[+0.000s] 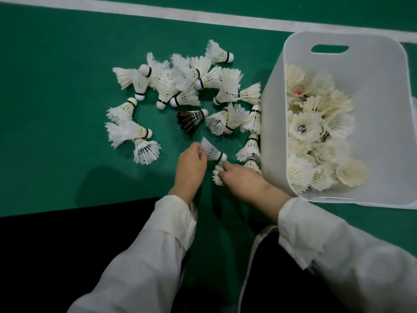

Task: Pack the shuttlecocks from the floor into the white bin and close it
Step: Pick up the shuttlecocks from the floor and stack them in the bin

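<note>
shuttlecocks (176, 86): two in hands (191, 164) (242, 179); one white bin (372, 71)

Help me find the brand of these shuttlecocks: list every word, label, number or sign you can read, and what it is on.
No text is legible.
Purple sticker inside a shuttlecock in the white bin: too blurred to read.
Red sticker inside another there: too blurred to read.
Black bands on the floor shuttlecocks: no print visible.
White floor line: plain marking, no lettering.
</note>
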### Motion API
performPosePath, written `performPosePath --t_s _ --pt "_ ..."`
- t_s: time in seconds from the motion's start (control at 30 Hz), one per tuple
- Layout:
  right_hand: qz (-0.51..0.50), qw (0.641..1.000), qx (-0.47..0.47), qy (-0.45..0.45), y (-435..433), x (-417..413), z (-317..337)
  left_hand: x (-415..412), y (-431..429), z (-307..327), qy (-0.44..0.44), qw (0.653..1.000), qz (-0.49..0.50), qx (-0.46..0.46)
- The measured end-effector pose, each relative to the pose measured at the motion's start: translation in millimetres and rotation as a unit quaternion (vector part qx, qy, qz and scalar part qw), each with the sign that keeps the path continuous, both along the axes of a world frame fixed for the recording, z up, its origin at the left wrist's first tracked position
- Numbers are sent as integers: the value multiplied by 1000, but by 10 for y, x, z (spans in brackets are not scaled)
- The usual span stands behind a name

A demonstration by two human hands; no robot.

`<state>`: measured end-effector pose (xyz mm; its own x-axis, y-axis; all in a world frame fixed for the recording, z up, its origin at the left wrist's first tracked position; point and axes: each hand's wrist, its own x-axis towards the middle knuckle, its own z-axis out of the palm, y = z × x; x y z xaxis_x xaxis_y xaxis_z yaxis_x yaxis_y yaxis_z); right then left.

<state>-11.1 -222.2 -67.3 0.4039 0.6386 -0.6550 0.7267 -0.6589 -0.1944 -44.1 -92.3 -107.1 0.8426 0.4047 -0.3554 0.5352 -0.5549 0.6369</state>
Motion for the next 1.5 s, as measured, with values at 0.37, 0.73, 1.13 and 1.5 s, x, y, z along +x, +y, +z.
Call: performPosePath --t_s 0.37,0.73,1.13,1.5 --pt "-6 990 138 1 527 7 31 -487 901 424 211 947 108 216" --pt "-14 983 180 -36 461 191 296 -381 1037 382 227 944 27 240" --pt "-59 949 279 -133 -372 881 1785 39 -1 1698 -110 986 4 124" --pt "-304 919 249 -7 -1802 436 967 269 -834 1627 -75 983 -115 126"
